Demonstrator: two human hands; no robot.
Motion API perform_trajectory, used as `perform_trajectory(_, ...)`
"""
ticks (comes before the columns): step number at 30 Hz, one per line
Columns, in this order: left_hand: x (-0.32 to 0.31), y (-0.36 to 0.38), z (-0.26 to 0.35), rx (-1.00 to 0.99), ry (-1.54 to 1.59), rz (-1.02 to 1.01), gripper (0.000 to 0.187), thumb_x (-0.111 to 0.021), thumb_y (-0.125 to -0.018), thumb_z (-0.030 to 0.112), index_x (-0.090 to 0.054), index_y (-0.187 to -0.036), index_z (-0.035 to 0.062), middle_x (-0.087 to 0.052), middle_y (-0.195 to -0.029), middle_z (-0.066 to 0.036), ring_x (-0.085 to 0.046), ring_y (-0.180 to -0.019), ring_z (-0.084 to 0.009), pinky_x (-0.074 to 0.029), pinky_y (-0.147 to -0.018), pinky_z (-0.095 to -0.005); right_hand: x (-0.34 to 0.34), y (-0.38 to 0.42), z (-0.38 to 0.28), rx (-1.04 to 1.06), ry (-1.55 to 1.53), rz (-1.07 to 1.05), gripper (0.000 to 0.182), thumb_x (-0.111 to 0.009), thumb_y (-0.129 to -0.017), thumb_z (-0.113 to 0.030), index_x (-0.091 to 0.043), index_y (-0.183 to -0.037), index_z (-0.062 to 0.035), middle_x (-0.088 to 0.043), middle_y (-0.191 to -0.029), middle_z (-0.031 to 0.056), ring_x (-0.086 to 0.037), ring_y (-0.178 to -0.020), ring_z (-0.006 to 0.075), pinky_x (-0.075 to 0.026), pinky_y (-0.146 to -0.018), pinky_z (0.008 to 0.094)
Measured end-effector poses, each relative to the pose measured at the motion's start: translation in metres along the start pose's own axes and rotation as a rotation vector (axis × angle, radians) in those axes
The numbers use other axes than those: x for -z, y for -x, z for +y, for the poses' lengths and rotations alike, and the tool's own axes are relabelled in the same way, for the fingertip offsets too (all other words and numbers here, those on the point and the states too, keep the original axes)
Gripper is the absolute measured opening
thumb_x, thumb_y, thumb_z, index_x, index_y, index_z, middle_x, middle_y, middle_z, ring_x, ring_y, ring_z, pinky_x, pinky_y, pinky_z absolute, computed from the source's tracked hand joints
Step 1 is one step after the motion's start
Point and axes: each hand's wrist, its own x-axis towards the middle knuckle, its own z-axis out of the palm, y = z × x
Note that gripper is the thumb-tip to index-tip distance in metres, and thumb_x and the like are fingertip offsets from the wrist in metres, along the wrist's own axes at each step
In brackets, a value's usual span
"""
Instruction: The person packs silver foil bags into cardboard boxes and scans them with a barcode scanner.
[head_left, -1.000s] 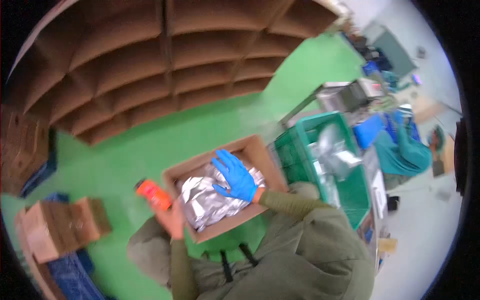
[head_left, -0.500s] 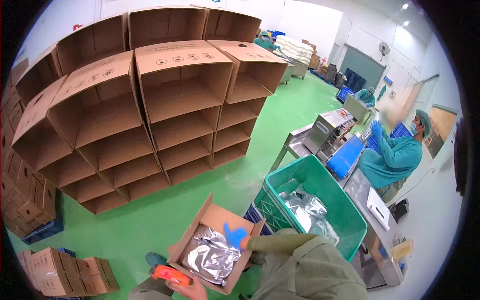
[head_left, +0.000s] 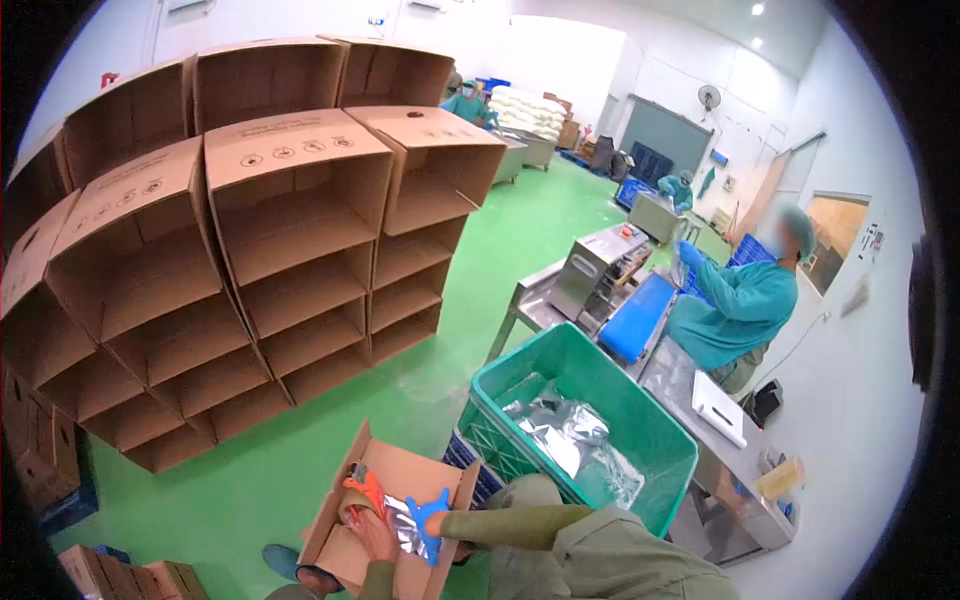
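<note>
An open cardboard box (head_left: 347, 555) sits low in front of me, at the bottom of the view. Silver foil packs (head_left: 404, 527) show in a strip inside it, with cardboard on both sides. My left hand (head_left: 376, 536) grips an orange tape dispenser (head_left: 368, 487) over the box's left part. On the right, my right hand (head_left: 432, 525), in a blue glove, rests with fingers spread at the foil and the cardboard beside it.
A green crate (head_left: 640, 425) with foil packs (head_left: 560, 425) stands to the right. Behind it is a steel machine with a blue belt (head_left: 637, 318), where a person (head_left: 735, 305) works. Stacked open cartons (head_left: 290, 200) fill the left. More people are farther back.
My left hand has brought the tape dispenser from beside the box to over it. My gloved hand has moved lower in the box, and less foil shows now. The view has shifted.
</note>
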Motion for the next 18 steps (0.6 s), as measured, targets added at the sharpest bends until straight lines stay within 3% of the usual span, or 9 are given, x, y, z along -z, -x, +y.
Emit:
perform_trajectory(1, 0.006, 0.003, -0.005, 0.057, 0.047, -0.087, 0.061, -0.064, -0.096, 0.031, -0.044, -0.130, -0.0143, -0.050, -0.131, -0.037, -0.038, -0.133, -0.0522, -0.019, -0.116, -0.0612, 0.002, 0.010, -0.012, -0.027, 0.067, -0.045, 0.147, -0.083, -0.055, -0.074, -0.010, -0.163, -0.0075, -0.038, -0.159, 0.0209, -0.054, -0.130, 0.0476, -0.016, -0.109, 0.0823)
perform_trajectory(4, 0.046, 0.009, 0.012, 0.018, 0.092, 0.025, 0.069, -0.062, -0.096, 0.035, -0.039, -0.139, -0.0143, -0.044, -0.141, -0.036, -0.035, -0.137, -0.0525, -0.016, -0.118, -0.0609, 0.003, -0.008, -0.038, -0.074, 0.361, -0.126, 0.126, -0.060, -0.063, -0.093, -0.032, -0.161, -0.0194, -0.003, -0.171, 0.0165, -0.048, -0.127, 0.0616, -0.015, -0.107, 0.0846)
perform_trajectory(8, 0.137, -0.022, 0.027, 0.139, 0.227, 0.341, 0.074, -0.065, -0.096, 0.033, -0.034, -0.148, -0.0102, -0.038, -0.150, -0.033, -0.033, -0.140, -0.0484, -0.018, -0.118, -0.0570, -0.003, -0.009, -0.052, -0.014, 0.431, -0.135, 0.128, -0.061, -0.064, -0.093, -0.029, -0.162, -0.0159, -0.009, -0.169, 0.0193, -0.055, -0.118, 0.0603, -0.017, -0.106, 0.0842)
perform_trajectory(12, 0.218, -0.090, -0.046, 0.223, 0.233, 0.224, 0.071, -0.064, -0.099, 0.031, -0.033, -0.148, -0.0106, -0.036, -0.150, -0.033, -0.036, -0.138, -0.0478, -0.022, -0.118, -0.0543, -0.005, -0.013, -0.047, -0.191, 0.369, -0.058, 0.130, -0.062, -0.063, -0.093, -0.030, -0.161, -0.0133, -0.015, -0.168, 0.0213, -0.058, -0.114, 0.0588, -0.022, -0.104, 0.0843)
perform_trajectory(13, 0.209, -0.105, -0.063, 0.270, 0.272, 0.158, 0.071, -0.063, -0.099, 0.031, -0.033, -0.148, -0.0109, -0.034, -0.151, -0.034, -0.035, -0.138, -0.0483, -0.022, -0.118, -0.0536, -0.007, -0.010, -0.047, -0.199, 0.357, -0.016, 0.130, -0.062, -0.063, -0.093, -0.033, -0.160, -0.0127, -0.019, -0.167, 0.0203, -0.058, -0.116, 0.0574, -0.025, -0.103, 0.0843)
perform_trajectory(15, 0.114, -0.056, -0.084, 0.156, 0.207, 0.339, 0.069, -0.064, -0.098, 0.029, -0.035, -0.147, -0.0098, -0.036, -0.151, -0.034, -0.035, -0.139, -0.0482, -0.023, -0.117, -0.0541, -0.004, -0.013, -0.045, -0.127, 0.329, -0.036, 0.130, -0.065, -0.061, -0.091, -0.033, -0.160, -0.0138, -0.019, -0.167, 0.0193, -0.052, -0.124, 0.0552, -0.029, -0.101, 0.0847)
perform_trajectory(16, 0.111, -0.041, -0.047, 0.136, 0.197, 0.193, 0.070, -0.063, -0.097, 0.026, -0.032, -0.150, -0.0079, -0.034, -0.153, -0.033, -0.033, -0.141, -0.0478, -0.022, -0.118, -0.0539, 0.001, -0.025, -0.043, -0.056, 0.297, -0.099, 0.131, -0.068, -0.060, -0.090, -0.031, -0.161, -0.0155, -0.015, -0.168, 0.0193, -0.048, -0.130, 0.0543, -0.030, -0.099, 0.0851)
perform_trajectory(17, 0.112, -0.016, -0.008, 0.117, 0.184, 0.024, 0.071, -0.062, -0.097, 0.024, -0.030, -0.153, -0.0059, -0.032, -0.156, -0.032, -0.031, -0.144, -0.0474, -0.020, -0.120, -0.0537, 0.003, -0.010, -0.032, 0.001, 0.191, -0.026, 0.117, -0.065, -0.066, -0.086, -0.040, -0.155, -0.0142, -0.026, -0.163, 0.0199, -0.051, -0.129, 0.0498, -0.034, -0.098, 0.0823)
perform_trajectory(18, 0.096, 0.019, 0.011, 0.062, 0.091, 0.033, 0.071, -0.063, -0.096, 0.023, -0.030, -0.153, -0.0053, -0.032, -0.156, -0.031, -0.030, -0.145, -0.0469, -0.019, -0.121, -0.0540, 0.004, 0.006, -0.021, 0.065, 0.086, 0.040, 0.104, -0.062, -0.073, -0.082, -0.048, -0.149, -0.0130, -0.036, -0.157, 0.0205, -0.054, -0.129, 0.0454, -0.039, -0.096, 0.0795)
